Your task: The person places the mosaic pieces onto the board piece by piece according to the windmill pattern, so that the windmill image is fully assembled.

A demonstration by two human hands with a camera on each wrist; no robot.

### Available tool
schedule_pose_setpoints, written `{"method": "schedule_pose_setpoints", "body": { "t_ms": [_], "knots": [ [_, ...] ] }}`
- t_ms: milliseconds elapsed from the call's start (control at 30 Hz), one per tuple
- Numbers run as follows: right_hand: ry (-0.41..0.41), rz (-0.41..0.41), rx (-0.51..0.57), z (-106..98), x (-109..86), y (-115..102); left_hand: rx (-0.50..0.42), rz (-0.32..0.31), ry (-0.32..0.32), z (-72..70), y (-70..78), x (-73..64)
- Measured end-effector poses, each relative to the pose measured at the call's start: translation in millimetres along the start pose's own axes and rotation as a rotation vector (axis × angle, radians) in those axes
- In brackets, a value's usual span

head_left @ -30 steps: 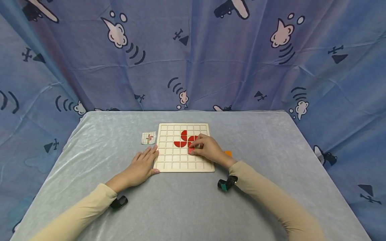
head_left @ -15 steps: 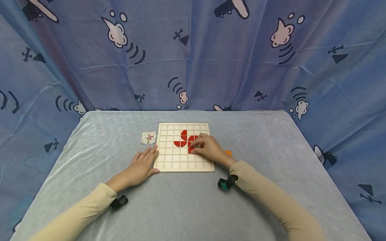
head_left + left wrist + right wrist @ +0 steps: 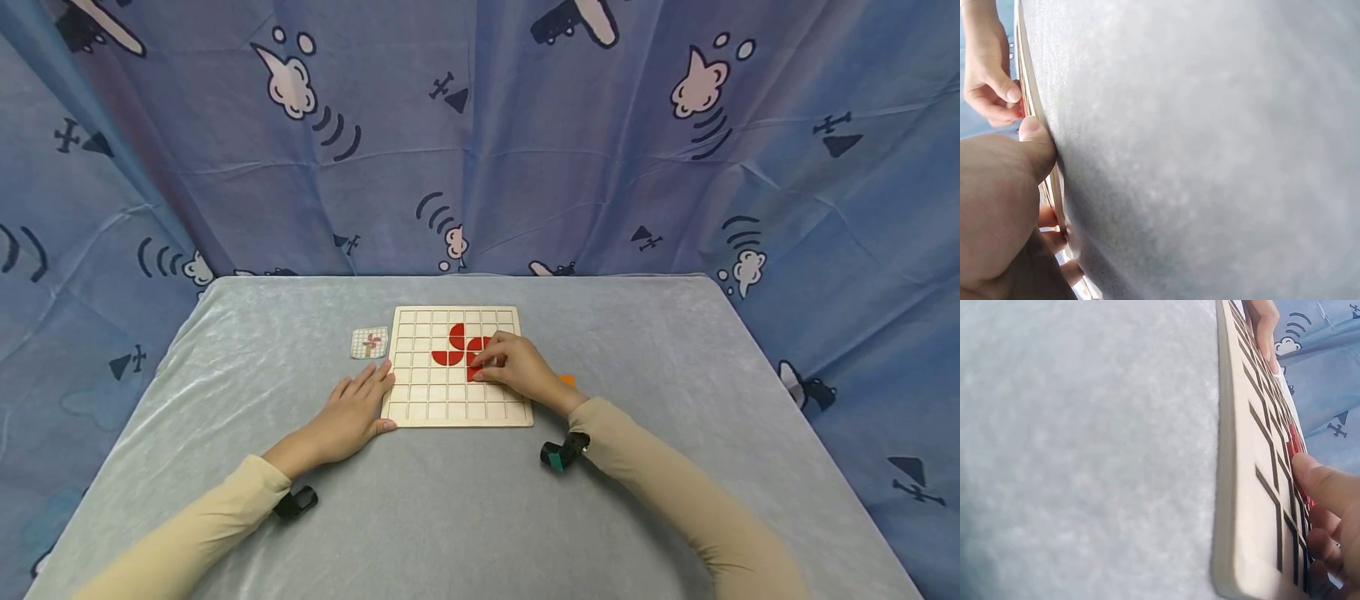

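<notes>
A wooden grid board [image 3: 422, 403] lies flat on the cloth-covered table. Red pieces with curved edges, such as a half-disc [image 3: 447, 358] and another red piece [image 3: 457, 336], form a pinwheel shape on it. My right hand [image 3: 522, 370] reaches over the board's right half, thumb and fingertips pinching a red piece [image 3: 473, 375] low in the pinwheel; its far side is hidden by the fingers. In the right wrist view the thumb touches the red piece [image 3: 1293, 444]. My left hand [image 3: 343, 421] rests at the board's left edge, fingers extended and touching the rim.
A small card [image 3: 370, 342] with a printed grid and pinwheel lies left of the board. An orange piece [image 3: 567, 380] shows partly behind the right wrist. A patterned blue curtain [image 3: 480, 150] hangs behind the table [image 3: 450, 517].
Compared with one second ago, the red piece under my right fingertips sits slightly higher in view, nearer the pinwheel. My left hand stays in place.
</notes>
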State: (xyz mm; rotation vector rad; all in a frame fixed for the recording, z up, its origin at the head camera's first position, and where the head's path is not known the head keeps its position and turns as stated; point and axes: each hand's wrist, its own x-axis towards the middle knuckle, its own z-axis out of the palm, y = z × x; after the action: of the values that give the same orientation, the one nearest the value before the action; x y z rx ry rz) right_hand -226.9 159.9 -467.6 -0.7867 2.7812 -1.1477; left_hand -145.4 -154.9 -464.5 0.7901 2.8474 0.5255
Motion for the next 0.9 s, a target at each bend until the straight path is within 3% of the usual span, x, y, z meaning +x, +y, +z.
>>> {"method": "schedule_pose_setpoints", "body": {
  "t_ms": [233,433,733,900],
  "knots": [
    [0.021,0.009,0.027,-5.0,1.9,-0.9,0.007,0.002,-0.005,-0.1,-1.5,1.3],
    [0.104,0.032,0.058,-25.4,-1.6,-0.2,0.011,0.0,-0.004,0.3,-1.6,1.9],
    [0.177,0.099,0.071,-56.6,-32.2,26.4,0.007,0.0,-0.01,0.8,-0.7,1.7],
    [0.16,0.17,0.061,-63.1,-47.8,39.4,0.008,0.002,-0.008,1.0,-1.4,1.1]
  ]
}}
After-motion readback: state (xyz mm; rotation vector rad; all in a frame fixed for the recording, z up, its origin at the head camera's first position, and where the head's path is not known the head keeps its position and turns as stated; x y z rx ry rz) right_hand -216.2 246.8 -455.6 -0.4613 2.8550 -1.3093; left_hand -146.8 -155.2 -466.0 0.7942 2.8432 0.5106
